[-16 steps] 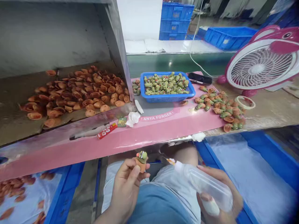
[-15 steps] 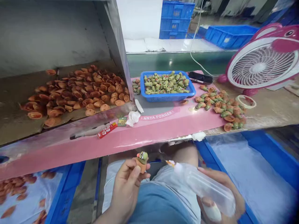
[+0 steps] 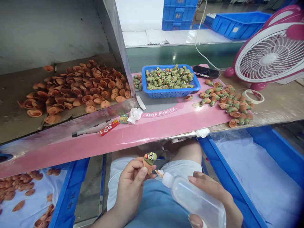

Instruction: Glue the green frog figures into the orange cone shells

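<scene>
Between the thumb and fingers of my left hand [image 3: 131, 183] is a small figurine [image 3: 149, 162], green on top with white-ringed eyes and a red spot, its lower part orange-brown. My right hand [image 3: 213, 193] is wrapped round a translucent squeeze bottle [image 3: 197, 198]. The bottle is tilted, and its thin orange-tipped nozzle [image 3: 159, 173] points left, close beside the figurine's lower part; I cannot tell whether they touch. Both hands are over my lap, in front of the table edge.
A blue basket [image 3: 171, 93] of green pieces stands on the pink mat [image 3: 133, 136]. Orange shells [image 3: 78, 91] lie in the grey booth at left. Assembled figurines [image 3: 228, 98] are piled at right by a pink fan [image 3: 268, 58]. Blue crates [image 3: 258, 183] flank my legs.
The bottle in my right hand has moved left, bringing its nozzle near the figurine. My left hand has shifted slightly right with the figurine. The camera view has shifted a little.
</scene>
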`<state>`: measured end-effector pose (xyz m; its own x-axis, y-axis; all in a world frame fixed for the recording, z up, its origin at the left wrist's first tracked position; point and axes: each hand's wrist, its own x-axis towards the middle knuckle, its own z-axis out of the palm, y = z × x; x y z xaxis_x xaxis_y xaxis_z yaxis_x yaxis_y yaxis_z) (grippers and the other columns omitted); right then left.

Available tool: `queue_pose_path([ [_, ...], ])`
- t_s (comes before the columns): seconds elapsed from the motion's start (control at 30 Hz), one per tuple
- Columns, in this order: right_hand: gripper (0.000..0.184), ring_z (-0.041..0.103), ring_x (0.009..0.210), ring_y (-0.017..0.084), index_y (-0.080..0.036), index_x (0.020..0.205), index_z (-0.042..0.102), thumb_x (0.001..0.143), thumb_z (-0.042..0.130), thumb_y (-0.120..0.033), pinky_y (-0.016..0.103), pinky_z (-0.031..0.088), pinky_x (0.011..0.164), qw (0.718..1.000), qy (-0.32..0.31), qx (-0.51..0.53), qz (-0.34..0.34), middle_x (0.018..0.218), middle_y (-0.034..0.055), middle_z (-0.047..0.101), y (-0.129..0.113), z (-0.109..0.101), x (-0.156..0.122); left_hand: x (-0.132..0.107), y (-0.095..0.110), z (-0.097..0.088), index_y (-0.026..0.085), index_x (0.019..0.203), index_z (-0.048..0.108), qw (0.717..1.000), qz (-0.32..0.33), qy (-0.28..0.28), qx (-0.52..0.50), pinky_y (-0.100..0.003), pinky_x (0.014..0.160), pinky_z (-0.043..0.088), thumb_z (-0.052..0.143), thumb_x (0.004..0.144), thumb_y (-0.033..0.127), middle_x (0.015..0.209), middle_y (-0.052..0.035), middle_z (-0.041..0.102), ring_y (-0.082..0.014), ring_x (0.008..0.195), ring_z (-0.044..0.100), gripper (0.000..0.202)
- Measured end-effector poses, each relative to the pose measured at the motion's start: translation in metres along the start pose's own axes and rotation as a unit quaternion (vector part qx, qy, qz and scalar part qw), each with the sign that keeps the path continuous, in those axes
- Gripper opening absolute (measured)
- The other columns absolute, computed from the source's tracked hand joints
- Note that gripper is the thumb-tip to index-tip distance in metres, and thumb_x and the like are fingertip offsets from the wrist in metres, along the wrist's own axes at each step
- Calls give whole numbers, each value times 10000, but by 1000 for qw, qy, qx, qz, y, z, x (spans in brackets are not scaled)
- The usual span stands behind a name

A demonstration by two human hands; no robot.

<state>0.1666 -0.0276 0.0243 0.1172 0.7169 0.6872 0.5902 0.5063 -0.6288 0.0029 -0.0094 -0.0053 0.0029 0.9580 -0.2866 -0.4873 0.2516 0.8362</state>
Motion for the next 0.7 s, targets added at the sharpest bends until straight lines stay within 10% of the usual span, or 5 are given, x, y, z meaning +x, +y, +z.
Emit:
queue_pose_path([
  [0.7, 256, 539, 449, 143, -112, 880, 535, 795, 483, -348, 248, 420, 370, 998, -48, -1, -43, 488, -17, 496, -1, 5, 14, -2, -1, 0, 189, 706, 573, 998, 24, -49, 14, -188, 599, 463, 523, 787, 164, 746, 15, 531, -89, 687, 533, 98],
])
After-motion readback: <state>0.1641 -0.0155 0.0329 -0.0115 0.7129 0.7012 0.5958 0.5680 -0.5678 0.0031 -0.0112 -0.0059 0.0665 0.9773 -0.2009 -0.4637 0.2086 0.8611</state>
